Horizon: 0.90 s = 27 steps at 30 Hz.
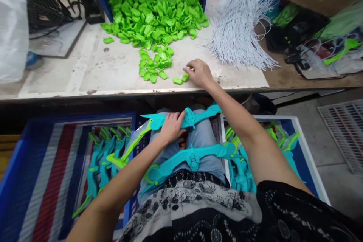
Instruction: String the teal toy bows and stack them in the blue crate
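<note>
Head view: left hand (171,126) closed over turquoise bow (198,115), which lies across the lap. Right hand (200,72) out on surface (113,72), fingers bent onto loose green part (181,79); can't tell if gripped. Green pile (153,3) behind, white cords (238,30) to its right.

- My left hand (171,126) rests on a blue-green toy bow (198,115). The bow is long and curvy with pointy ends, and it lies flat across my knees.
- My right hand (198,72) touches a small green piece (185,77). The piece lies flat near the front edge of the table (113,68), with another green bit (177,80) just beside it.
</note>
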Motion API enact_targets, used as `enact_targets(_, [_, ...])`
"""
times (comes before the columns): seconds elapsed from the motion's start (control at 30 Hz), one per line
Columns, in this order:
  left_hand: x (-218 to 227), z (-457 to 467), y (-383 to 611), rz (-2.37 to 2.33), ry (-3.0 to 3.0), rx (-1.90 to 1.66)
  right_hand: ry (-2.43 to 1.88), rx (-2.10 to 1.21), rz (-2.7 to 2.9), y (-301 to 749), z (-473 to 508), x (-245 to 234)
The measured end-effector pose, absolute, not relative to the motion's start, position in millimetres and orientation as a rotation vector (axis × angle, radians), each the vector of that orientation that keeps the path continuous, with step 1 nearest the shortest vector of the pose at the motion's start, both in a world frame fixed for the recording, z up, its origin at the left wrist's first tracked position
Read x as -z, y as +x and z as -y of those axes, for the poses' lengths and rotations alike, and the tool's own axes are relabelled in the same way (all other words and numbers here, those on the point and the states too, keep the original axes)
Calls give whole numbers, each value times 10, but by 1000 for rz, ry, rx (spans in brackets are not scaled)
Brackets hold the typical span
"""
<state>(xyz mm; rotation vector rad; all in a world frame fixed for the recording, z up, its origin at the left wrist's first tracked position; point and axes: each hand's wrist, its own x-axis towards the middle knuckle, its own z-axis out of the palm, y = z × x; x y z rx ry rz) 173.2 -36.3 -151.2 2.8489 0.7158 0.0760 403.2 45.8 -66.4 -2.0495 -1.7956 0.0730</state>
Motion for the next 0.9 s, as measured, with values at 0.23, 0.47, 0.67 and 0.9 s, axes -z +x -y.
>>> enact_targets(0.23, [1438,448,1836,-639,2767,116,-1969,-36,1986,3916,-249,781])
enact_targets(0.47, [1031,-177,1944,-463,2255,238,-1996,-64,1946,3934,-211,696])
enact_targets(0.67, [1117,-562,2099,-563,1912,312,-1754,-68,2010,3774,702,810])
enact_targets(0.9, [1184,-527,2162,-537,1717,316,-1815,-186,2098,3549,1345,1445])
